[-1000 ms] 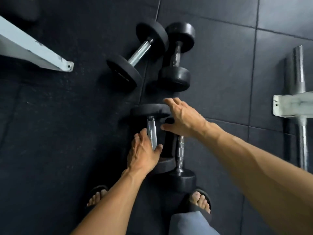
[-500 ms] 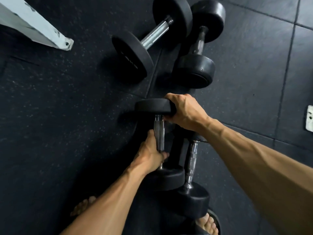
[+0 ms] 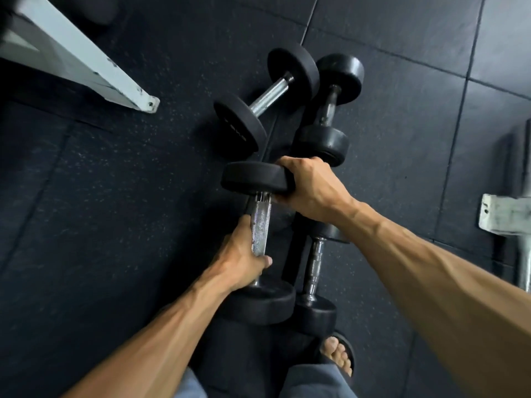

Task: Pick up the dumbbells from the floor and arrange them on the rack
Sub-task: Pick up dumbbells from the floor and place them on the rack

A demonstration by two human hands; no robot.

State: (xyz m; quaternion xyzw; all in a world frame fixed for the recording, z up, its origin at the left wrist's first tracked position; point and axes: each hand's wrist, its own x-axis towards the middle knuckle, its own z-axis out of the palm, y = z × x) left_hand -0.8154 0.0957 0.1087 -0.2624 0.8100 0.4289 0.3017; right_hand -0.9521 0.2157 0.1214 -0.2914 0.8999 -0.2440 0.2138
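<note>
Several black dumbbells lie on the dark rubber floor. My left hand (image 3: 242, 258) grips the knurled steel handle of the nearest dumbbell (image 3: 260, 225). My right hand (image 3: 310, 188) grips that dumbbell's far black head at its right edge. Right beside it lies a second dumbbell (image 3: 314, 267), its far head hidden under my right wrist. Farther off rest a wide-plate dumbbell (image 3: 267, 99) and a smaller round-headed dumbbell (image 3: 330, 109), side by side and touching.
A pale painted frame leg (image 3: 86, 61) runs diagonally across the top left. Another pale bracket (image 3: 502, 215) with a steel bar (image 3: 524, 268) stands at the right edge. My sandalled foot (image 3: 337, 354) is just below the second dumbbell. Floor tile seams cross the right side.
My left hand has closed round the handle and my right hand has wrapped onto the far head. The view has shifted and drawn closer to the dumbbells.
</note>
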